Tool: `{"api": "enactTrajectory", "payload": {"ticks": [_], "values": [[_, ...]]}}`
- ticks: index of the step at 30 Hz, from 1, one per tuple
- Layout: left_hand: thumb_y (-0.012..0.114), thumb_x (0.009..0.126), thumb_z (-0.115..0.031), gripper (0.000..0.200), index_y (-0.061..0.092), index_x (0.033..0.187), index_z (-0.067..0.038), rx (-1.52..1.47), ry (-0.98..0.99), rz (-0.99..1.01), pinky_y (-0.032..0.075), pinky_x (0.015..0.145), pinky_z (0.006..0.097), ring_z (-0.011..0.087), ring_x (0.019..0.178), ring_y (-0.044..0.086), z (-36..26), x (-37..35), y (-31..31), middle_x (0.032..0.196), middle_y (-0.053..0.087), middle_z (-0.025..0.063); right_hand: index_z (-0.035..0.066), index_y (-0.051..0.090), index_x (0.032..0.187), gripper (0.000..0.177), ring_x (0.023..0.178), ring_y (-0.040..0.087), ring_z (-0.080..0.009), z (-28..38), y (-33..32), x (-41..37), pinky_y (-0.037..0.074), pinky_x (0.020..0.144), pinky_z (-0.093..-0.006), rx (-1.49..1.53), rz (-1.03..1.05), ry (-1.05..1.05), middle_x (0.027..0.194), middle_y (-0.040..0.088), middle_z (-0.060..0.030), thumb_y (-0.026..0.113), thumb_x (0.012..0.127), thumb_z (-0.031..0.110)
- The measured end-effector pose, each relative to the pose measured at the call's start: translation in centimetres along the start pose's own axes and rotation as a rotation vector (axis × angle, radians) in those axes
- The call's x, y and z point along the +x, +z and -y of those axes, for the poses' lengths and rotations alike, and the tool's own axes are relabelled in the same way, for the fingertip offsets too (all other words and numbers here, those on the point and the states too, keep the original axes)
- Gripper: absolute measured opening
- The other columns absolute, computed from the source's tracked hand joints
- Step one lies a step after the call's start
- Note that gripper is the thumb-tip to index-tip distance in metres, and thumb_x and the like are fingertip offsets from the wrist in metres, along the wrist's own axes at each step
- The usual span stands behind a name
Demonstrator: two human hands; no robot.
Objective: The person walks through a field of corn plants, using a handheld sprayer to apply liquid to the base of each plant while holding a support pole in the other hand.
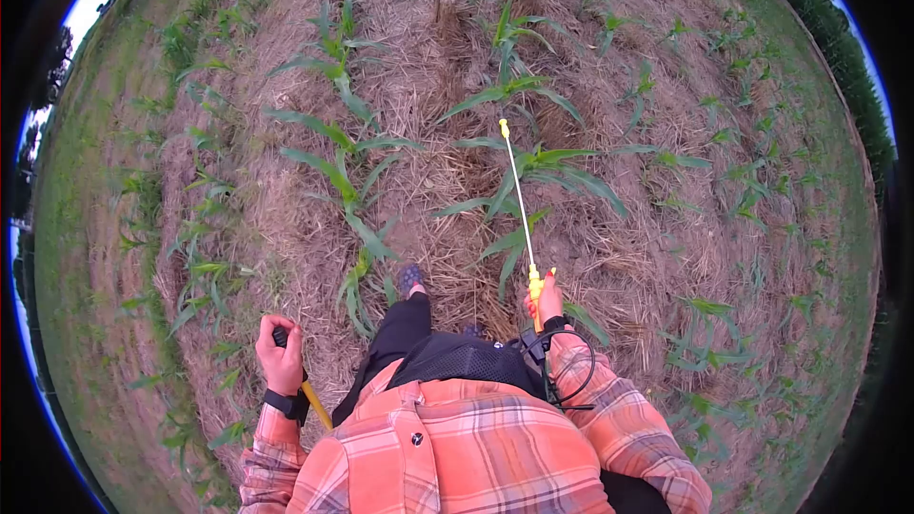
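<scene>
While one dark, speckled shoe (pixel 410 278) showed between two rows of green, long-leaved young plants (pixel 543 160), the right hand (pixel 549 300) had its fingers wrapped around the yellow plastic handle (pixel 536 287) of a sprayer. Its thin, pale, straight wand (pixel 520 195) pointed out ahead over the right-hand row, with the yellow nozzle (pixel 504 128) up among the leaves; couldn't tell if it touched any. A thin black hose (pixel 592 362) looped beside the right forearm. Over on the other side, the left hand (pixel 279 362) was closed around the black grip (pixel 280 336) of a yellow rod (pixel 317 405) that slanted down toward the orange plaid shirt (pixel 495 447). Straw-littered brown soil (pixel 433 162) lay between the rows, fwiw.
</scene>
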State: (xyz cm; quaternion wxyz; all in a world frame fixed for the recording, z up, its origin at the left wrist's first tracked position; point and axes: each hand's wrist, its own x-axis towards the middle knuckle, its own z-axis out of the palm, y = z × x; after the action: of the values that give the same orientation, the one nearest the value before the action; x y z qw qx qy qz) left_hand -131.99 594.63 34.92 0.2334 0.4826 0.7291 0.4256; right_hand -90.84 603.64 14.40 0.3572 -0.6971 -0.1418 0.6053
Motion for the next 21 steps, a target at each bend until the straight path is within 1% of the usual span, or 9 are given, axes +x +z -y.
{"api": "enactTrajectory", "payload": {"ticks": [1, 3, 5, 11, 14, 15, 16, 17, 21], "values": [[0.051, 0.077, -0.005, 0.010, 0.042, 0.076, -0.006, 0.059, 0.068, 0.023, 0.027, 0.035, 0.0159, 0.0018, 0.038, 0.035, 1.0, 1.1, 0.1, 0.054, 0.040, -0.0043, 0.001, 0.049, 0.064, 0.058, 0.029, 0.039, -0.0141, 0.1, 1.3, 0.4, 0.032, 0.027, -0.0263, -0.048, 0.027, 0.002, 0.046, 0.049, -0.0100, 0.023, 0.083, 0.049], [0.051, 0.076, -0.004, 0.009, 0.043, 0.076, -0.006, 0.069, 0.049, 0.021, 0.028, 0.035, 0.0162, 0.0019, 0.039, 0.036, 1.6, 3.4, 0.4, 0.055, 0.042, -0.0039, 0.001, 0.050, 0.065, 0.057, 0.029, 0.039, -0.0138, 1.1, 4.5, 0.3, 0.031, 0.027, -0.0259, -0.146, 0.043, 0.026, 0.046, 0.049, -0.0101, 0.024, 0.083, 0.049], [0.055, 0.070, -0.004, 0.009, 0.045, 0.072, -0.003, -0.047, -0.165, 0.007, 0.032, 0.050, 0.0227, 0.0093, 0.053, 0.039, 2.0, 6.0, 0.7, 0.060, 0.044, 0.0012, 0.003, 0.050, 0.067, 0.055, 0.029, 0.041, -0.0127, 2.2, 8.0, 0.2, 0.031, 0.027, -0.0252, -0.215, 0.079, 0.010, 0.046, 0.050, -0.0085, 0.025, 0.083, 0.049], [0.054, 0.070, -0.004, 0.009, 0.045, 0.072, -0.003, -0.015, -0.116, -0.032, 0.034, 0.052, 0.0228, 0.0089, 0.056, 0.040, 4.9, 12.9, 0.2, 0.063, 0.044, 0.0013, 0.003, 0.051, 0.073, 0.053, 0.031, 0.043, -0.0105, 7.3, 16.9, 0.2, 0.032, 0.028, -0.0234, -0.499, 0.210, -0.027, 0.047, 0.051, -0.0064, 0.026, 0.084, 0.048], [0.053, 0.071, -0.002, 0.009, 0.045, 0.073, -0.004, -0.154, -0.185, -0.039, 0.033, 0.052, 0.0213, 0.0073, 0.058, 0.039, 2.3, 15.3, -2.1, 0.062, 0.043, -0.0004, 0.002, 0.051, 0.074, 0.052, 0.032, 0.044, -0.0101, 10.3, 19.7, -0.8, 0.034, 0.028, -0.0233, -0.571, 0.258, -0.053, 0.047, 0.051, -0.0062, 0.027, 0.084, 0.047], [0.052, 0.073, -0.001, 0.009, 0.044, 0.074, -0.004, -0.147, -0.162, -0.037, 0.032, 0.048, 0.0192, 0.0052, 0.053, 0.039, 2.3, 15.6, -3.4, 0.061, 0.043, -0.0010, 0.002, 0.051, 0.075, 0.051, 0.032, 0.044, -0.0099, 11.0, 20.2, -0.9, 0.034, 0.029, -0.0232, -0.597, 0.277, -0.058, 0.047, 0.051, -0.0061, 0.027, 0.084, 0.047], [0.051, 0.075, -0.001, 0.010, 0.042, 0.077, -0.005, -0.277, -0.251, 0.012, 0.031, 0.042, 0.0168, 0.0033, 0.045, 0.038, -1.7, 15.8, -5.0, 0.061, 0.044, -0.0014, 0.002, 0.052, 0.075, 0.052, 0.031, 0.043, -0.0089, 11.4, 20.6, -0.5, 0.032, 0.029, -0.0214, -0.633, 0.289, -0.089, 0.048, 0.051, -0.0048, 0.028, 0.084, 0.047], [0.050, 0.076, -0.001, 0.011, 0.041, 0.079, -0.006, -0.278, -0.172, -0.046, 0.029, 0.037, 0.0150, 0.0021, 0.040, 0.036, -2.9, 15.8, -6.1, 0.060, 0.043, -0.0020, 0.002, 0.052, 0.075, 0.052, 0.031, 0.043, -0.0089, 12.0, 20.9, -0.2, 0.032, 0.029, -0.0214, -0.631, 0.284, -0.092, 0.048, 0.051, -0.0048, 0.028, 0.084, 0.047], [0.052, 0.076, -0.004, 0.010, 0.042, 0.079, -0.005, -0.232, -0.175, -0.085, 0.030, 0.041, 0.0168, 0.0032, 0.046, 0.037, -4.6, 17.9, -7.1, 0.060, 0.041, -0.0022, 0.002, 0.052, 0.074, 0.051, 0.032, 0.042, -0.0089, 14.1, 21.9, 1.1, 0.032, 0.029, -0.0218, -0.654, 0.355, -0.100, 0.048, 0.051, -0.0052, 0.028, 0.085, 0.046]]}}
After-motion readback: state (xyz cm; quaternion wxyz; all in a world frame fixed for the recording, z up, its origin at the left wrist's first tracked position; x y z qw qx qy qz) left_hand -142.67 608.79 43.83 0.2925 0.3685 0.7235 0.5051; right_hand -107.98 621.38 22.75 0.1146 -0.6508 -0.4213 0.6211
